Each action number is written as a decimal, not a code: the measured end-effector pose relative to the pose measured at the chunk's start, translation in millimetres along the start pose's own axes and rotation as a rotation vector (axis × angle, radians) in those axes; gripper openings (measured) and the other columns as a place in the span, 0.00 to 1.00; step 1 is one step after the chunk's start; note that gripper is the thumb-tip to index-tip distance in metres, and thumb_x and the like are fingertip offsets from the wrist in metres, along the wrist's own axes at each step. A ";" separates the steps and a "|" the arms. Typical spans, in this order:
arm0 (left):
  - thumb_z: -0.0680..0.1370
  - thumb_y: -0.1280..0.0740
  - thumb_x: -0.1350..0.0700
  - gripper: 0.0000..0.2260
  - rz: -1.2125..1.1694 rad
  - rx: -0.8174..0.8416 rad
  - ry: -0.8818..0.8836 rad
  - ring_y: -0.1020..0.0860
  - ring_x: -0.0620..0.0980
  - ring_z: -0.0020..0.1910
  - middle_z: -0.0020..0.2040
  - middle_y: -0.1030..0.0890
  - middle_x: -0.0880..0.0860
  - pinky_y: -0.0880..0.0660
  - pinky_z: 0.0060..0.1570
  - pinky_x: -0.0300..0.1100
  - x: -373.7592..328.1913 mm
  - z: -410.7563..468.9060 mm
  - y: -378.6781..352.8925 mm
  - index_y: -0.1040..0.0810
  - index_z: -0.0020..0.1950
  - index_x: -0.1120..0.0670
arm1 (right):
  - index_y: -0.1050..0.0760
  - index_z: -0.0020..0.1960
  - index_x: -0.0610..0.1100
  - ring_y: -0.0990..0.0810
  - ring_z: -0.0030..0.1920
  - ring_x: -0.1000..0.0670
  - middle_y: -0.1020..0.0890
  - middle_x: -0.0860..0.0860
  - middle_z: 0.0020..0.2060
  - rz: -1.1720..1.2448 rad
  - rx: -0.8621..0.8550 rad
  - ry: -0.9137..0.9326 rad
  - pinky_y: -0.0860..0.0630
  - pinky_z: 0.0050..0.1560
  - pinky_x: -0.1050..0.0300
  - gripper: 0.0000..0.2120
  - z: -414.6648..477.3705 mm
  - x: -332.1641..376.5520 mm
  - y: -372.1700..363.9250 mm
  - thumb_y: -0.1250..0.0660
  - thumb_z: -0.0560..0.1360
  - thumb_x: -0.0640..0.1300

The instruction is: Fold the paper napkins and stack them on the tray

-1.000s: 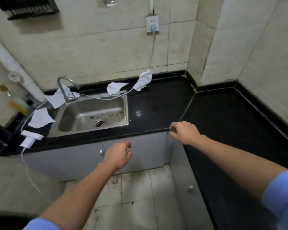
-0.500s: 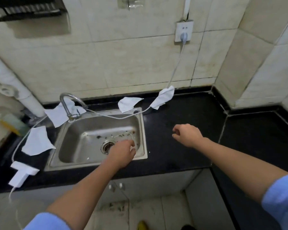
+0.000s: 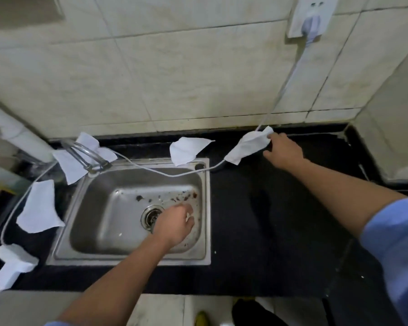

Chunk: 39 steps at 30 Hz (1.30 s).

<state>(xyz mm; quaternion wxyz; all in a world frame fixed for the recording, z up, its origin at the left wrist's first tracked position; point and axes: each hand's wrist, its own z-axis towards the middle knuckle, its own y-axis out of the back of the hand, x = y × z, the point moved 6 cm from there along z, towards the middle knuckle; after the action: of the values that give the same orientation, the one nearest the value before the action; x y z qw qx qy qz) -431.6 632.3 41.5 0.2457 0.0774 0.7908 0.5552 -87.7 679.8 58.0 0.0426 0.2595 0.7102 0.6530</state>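
Napkins lie scattered along a black table around a steel sink (image 3: 199, 231), under a tiled wall. At the far left, a white adapter (image 3: 13, 264) sits on the table edge, its cable (image 3: 151, 169) running back across the sink rim and up to a wall socket (image 3: 310, 17) at the upper right. Just above the adapter lies one napkin (image 3: 39, 208), flat and unfolded. Another napkin (image 3: 80, 158) is draped behind the faucet (image 3: 85, 152) at the sink's back left corner. A third napkin (image 3: 186, 150) rests at the sink's back right corner, partly over the rim. The left hand (image 3: 174, 225) hangs over the basin near the drain (image 3: 151, 216), fingers curled loosely closed; something small and pale shows at its fingertips, too small to identify. Right of the sink, a fourth napkin (image 3: 247, 145) lies over the cable by the wall. The right hand (image 3: 283, 150) pinches that napkin's far corner. Both forearms are bare, with blue sleeves at the frame edges.
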 end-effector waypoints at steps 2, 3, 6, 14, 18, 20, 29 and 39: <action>0.77 0.38 0.51 0.11 -0.018 0.003 0.049 0.22 0.52 0.49 0.52 0.19 0.51 0.24 0.49 0.46 3.8 10.0 -0.6 0.23 0.58 0.51 | 0.38 0.71 0.44 0.24 0.57 0.36 0.32 0.40 0.65 0.042 -0.036 -0.032 0.26 0.53 0.45 0.29 33.4 -4.5 2.4 0.32 0.74 0.49; 0.77 0.37 0.51 0.11 -0.030 0.000 0.071 0.22 0.51 0.49 0.52 0.19 0.51 0.24 0.49 0.46 4.4 13.6 -0.6 0.23 0.58 0.51 | 0.39 0.72 0.44 0.25 0.59 0.35 0.34 0.40 0.67 0.068 -0.039 -0.054 0.26 0.54 0.44 0.30 46.4 -5.5 1.7 0.32 0.74 0.48; 0.77 0.36 0.51 0.11 -0.048 0.014 0.115 0.21 0.50 0.49 0.52 0.19 0.50 0.23 0.50 0.47 4.6 20.1 -4.0 0.23 0.59 0.50 | 0.38 0.71 0.44 0.26 0.59 0.35 0.33 0.40 0.67 0.151 0.003 -0.117 0.26 0.55 0.44 0.29 73.4 -8.1 -12.4 0.32 0.73 0.46; 0.78 0.38 0.50 0.11 -0.022 0.073 0.097 0.22 0.48 0.47 0.52 0.20 0.50 0.23 0.48 0.46 3.9 45.4 -11.1 0.24 0.59 0.50 | 0.22 0.52 0.38 0.21 0.47 0.41 0.19 0.41 0.47 0.331 -0.007 -0.026 0.24 0.44 0.51 0.11 64.2 -6.7 -31.9 0.36 0.76 0.44; 0.78 0.37 0.51 0.10 -0.017 0.079 0.007 0.21 0.50 0.48 0.51 0.19 0.51 0.24 0.49 0.45 -2.6 60.6 -9.8 0.23 0.58 0.51 | 0.23 0.53 0.39 0.21 0.45 0.41 0.19 0.41 0.46 0.314 -0.152 0.071 0.26 0.41 0.51 0.10 40.2 1.9 7.4 0.37 0.76 0.43; 0.77 0.37 0.51 0.09 -0.004 0.074 -0.047 0.21 0.50 0.47 0.50 0.19 0.51 0.24 0.48 0.45 -5.5 71.8 -7.9 0.23 0.55 0.50 | 0.23 0.54 0.42 0.21 0.45 0.43 0.18 0.44 0.46 0.299 -0.211 0.101 0.25 0.42 0.50 0.10 21.8 3.4 32.2 0.37 0.76 0.44; 0.76 0.37 0.52 0.08 -0.021 0.150 -0.226 0.21 0.53 0.47 0.48 0.19 0.53 0.24 0.46 0.45 -40.4 95.0 -36.6 0.23 0.52 0.53 | 0.22 0.52 0.49 0.23 0.46 0.50 0.21 0.51 0.46 0.027 -0.175 0.269 0.26 0.40 0.53 0.07 -98.4 -27.7 15.7 0.35 0.75 0.48; 0.77 0.37 0.51 0.08 0.110 0.347 -0.269 0.22 0.50 0.49 0.51 0.19 0.51 0.29 0.44 0.40 -54.6 75.6 -97.0 0.24 0.53 0.52 | 0.27 0.62 0.50 0.30 0.63 0.49 0.30 0.52 0.63 -0.075 0.420 0.115 0.28 0.51 0.55 0.16 -215.3 -83.3 -144.3 0.38 0.75 0.51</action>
<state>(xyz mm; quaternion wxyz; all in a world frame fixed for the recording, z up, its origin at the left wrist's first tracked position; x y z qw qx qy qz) -333.8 638.2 -50.7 0.3014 0.2348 0.8291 0.4082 -147.1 447.7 -71.3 -0.0289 0.1984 0.8409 0.5026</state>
